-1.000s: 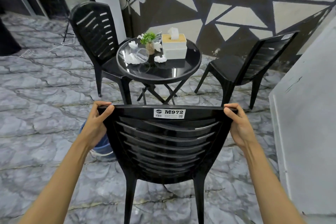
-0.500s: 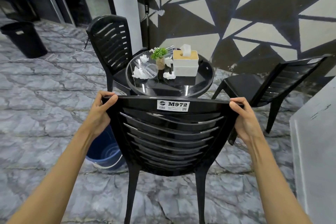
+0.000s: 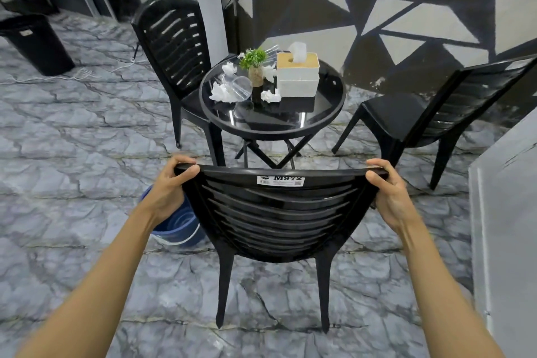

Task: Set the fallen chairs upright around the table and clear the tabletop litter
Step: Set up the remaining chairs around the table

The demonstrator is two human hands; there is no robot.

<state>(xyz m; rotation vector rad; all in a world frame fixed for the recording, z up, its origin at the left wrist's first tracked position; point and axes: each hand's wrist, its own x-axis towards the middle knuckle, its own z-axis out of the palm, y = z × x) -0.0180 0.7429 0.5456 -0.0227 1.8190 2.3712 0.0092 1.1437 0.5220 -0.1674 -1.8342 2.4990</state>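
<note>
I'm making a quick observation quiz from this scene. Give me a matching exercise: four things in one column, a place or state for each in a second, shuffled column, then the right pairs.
Things:
1. near chair
2. clear plastic cup
3. blue bucket
4. tissue box

Places or states:
A. on the floor beside the near chair, behind the left hand
B. lying on its side on the round table
C. upright on the table, a tissue sticking out
D. gripped at the top of its backrest by both hands

Pairs: 1-D, 2-B, 3-A, 4-C
</note>
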